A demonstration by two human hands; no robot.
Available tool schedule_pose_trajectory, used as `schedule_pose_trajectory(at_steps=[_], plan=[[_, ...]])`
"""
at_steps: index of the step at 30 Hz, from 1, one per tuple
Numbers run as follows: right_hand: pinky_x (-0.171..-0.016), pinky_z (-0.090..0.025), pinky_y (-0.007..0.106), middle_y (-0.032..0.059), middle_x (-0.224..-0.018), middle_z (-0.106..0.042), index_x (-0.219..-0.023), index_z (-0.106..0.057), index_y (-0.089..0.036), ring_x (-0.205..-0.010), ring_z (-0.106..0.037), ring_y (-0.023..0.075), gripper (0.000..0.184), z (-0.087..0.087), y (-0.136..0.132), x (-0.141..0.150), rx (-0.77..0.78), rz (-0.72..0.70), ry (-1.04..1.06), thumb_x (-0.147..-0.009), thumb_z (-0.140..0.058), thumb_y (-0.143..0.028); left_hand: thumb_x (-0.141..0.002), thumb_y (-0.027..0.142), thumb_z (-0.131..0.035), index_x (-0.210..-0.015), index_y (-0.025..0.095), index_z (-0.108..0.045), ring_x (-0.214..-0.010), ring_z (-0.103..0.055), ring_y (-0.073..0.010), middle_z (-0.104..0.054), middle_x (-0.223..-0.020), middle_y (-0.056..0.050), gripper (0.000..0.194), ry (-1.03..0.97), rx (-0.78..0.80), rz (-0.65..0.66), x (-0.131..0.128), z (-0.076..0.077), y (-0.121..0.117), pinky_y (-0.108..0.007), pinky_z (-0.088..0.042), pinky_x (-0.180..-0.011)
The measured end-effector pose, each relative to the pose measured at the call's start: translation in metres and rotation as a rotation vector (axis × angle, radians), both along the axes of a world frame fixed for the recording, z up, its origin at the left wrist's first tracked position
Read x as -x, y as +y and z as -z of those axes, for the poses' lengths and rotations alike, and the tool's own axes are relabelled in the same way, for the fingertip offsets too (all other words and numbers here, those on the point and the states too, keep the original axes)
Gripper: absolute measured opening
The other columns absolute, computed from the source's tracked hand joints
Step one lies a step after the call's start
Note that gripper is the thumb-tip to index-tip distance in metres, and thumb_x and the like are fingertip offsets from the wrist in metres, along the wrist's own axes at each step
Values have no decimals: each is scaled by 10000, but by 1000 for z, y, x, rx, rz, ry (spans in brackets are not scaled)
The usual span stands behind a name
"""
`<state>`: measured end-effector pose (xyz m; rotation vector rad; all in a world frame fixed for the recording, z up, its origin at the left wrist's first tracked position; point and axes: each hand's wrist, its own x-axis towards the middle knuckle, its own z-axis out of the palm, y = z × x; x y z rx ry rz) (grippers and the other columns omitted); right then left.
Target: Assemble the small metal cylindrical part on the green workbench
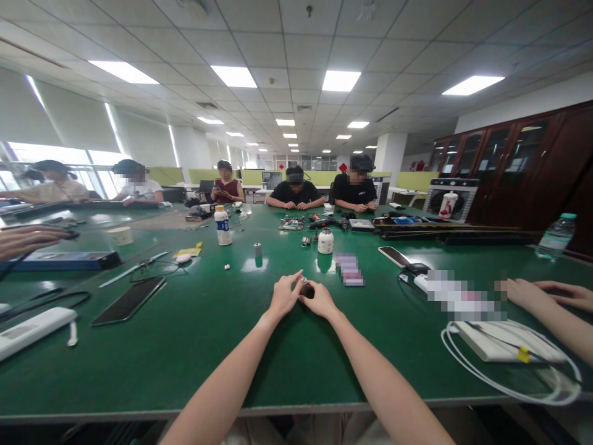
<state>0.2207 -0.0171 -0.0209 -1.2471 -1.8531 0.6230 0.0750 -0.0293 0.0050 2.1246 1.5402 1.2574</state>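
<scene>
My left hand (283,295) and my right hand (319,300) meet above the green table, in the middle of the view. Between their fingertips is a small dark object (306,289) with a shiny silver top, too small to name. My right fingers curl around its side, while the left thumb and fingers close in at its top. Beyond my hands stand a small grey cylinder (257,250) and a white round jar (325,241). A tiny white piece (227,267) lies to the left.
A labelled bottle (223,227) stands beyond the hands. A black phone (130,301) lies left; another phone (393,256) and a coiled white cable (509,389) lie right. Co-workers' hands (532,293) rest at the right edge, others (34,240) at the left. Several people sit opposite.
</scene>
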Motion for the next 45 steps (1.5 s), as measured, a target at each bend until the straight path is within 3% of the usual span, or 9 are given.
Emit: schedule_pose_trajectory(at_steps=[5, 8, 11, 15, 21, 29, 34, 39, 45], plan=[[-972, -496, 316, 48, -1145, -700, -1278, -588, -213, -1067, -651, 181, 602, -9, 1, 2, -9, 8, 189, -701, -550, -46, -738, 385, -741, -1395, 244, -485, -1097, -613, -268, -691, -1188, -79, 720, 16, 35, -44, 2, 0, -1, -446, -446, -976], [-980, -489, 301, 36, -1155, -699, -1273, -600, -224, -1063, -651, 156, 506, -20, 3, -1, -51, 66, 216, -799, -483, -91, -750, 398, -722, -1253, 243, -626, -1101, -610, -281, -730, -1093, -58, 535, 74, 93, -38, 6, 0, -1, -425, -453, -962], [-950, -498, 314, 30, -1111, -718, -1161, -684, -241, -1011, -662, 178, 321, -29, 1, -2, -99, 109, 94, -896, -506, -272, -769, 424, -693, -1091, 259, -721, -1055, -632, -271, -749, -1036, -36, 363, 100, 113, -27, 8, 1, -1, -383, -481, -919], [-880, -511, 314, 23, -997, -747, -976, -760, -267, -937, -668, 205, 246, -34, 1, 2, -99, 135, -43, -868, -592, -411, -774, 407, -686, -1046, 265, -744, -997, -653, -257, -760, -988, -27, 312, 97, 103, -33, 8, 0, -2, -358, -496, -889], [-819, -525, 279, 33, -979, -752, -963, -763, -235, -871, -685, 186, 299, -33, 12, -11, -107, 226, 93, -892, -551, -433, -770, 451, -682, -1087, 276, -733, -1041, -630, -271, -755, -1015, -26, 365, 116, 131, -55, 6, -4, -6, -408, -469, -943], [-756, -524, 295, 49, -853, -758, -867, -791, -280, -835, -707, 225, 125, -8, 18, -53, 59, 290, -252, -799, -692, -316, -774, 450, -683, -1100, 319, -730, -1075, -616, -292, -747, -1037, -30, 354, 94, 190, -102, 4, -7, -6, -452, -429, -980], [-763, -525, 303, 49, -848, -743, -971, -775, -275, -821, -700, 219, 243, -5, 20, -55, 76, 316, -295, -733, -761, -319, -805, 440, -652, -1142, 307, -708, -1088, -602, -293, -738, -1054, -40, 367, 113, 187, -97, 4, -6, -6, -466, -424, -976], [-750, -517, 289, 36, -804, -738, -865, -787, -280, -809, -691, 210, 118, -9, 16, -52, 46, 318, -235, -770, -724, -310, -812, 441, -645, -1138, 296, -708, -1047, -611, -268, -745, -1019, -28, 363, 101, 123, -65, 5, 0, -4, -411, -462, -934], [-744, -514, 273, 41, -944, -727, -1052, -746, -250, -750, -645, 163, 272, -34, 9, -26, -168, 217, -9, -894, -556, -361, -807, 433, -652, -1137, 303, -713, -990, -635, -248, -752, -1003, -13, 360, 89, 105, -45, 7, 3, -2, -367, -486, -904]])
